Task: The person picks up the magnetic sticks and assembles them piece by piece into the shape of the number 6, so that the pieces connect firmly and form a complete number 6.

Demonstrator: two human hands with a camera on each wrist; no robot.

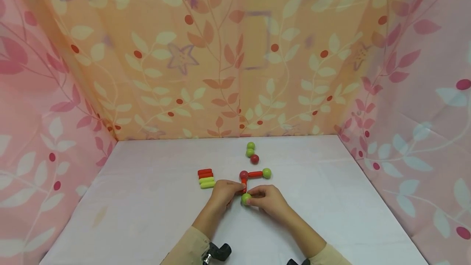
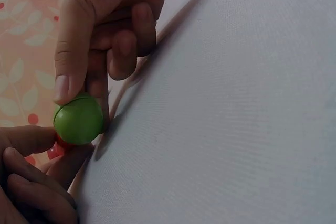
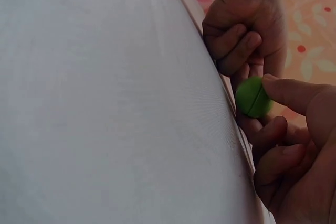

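My right hand (image 1: pixel 271 200) pinches a green ball (image 1: pixel 246 199) between thumb and fingers, at the near end of a red rod (image 1: pixel 244 184). My left hand (image 1: pixel 225 192) pinches that rod. A darker red ball (image 1: pixel 243 175) sits at the rod's far end; from it a second red rod (image 1: pixel 255 174) runs right to another green ball (image 1: pixel 266 173). In the left wrist view the green ball (image 2: pixel 79 120) hides most of the held rod. The right wrist view shows the right hand's thumb and fingers on the ball (image 3: pixel 253 97).
Red rods (image 1: pixel 205 174) and yellow-green rods (image 1: pixel 207 182) lie side by side left of the joined pieces. Behind them two green balls (image 1: pixel 250 149) and a red ball (image 1: pixel 254 159) stand in a row. Patterned cloth (image 1: pixel 184 93) walls surround the white table (image 1: pixel 140 199).
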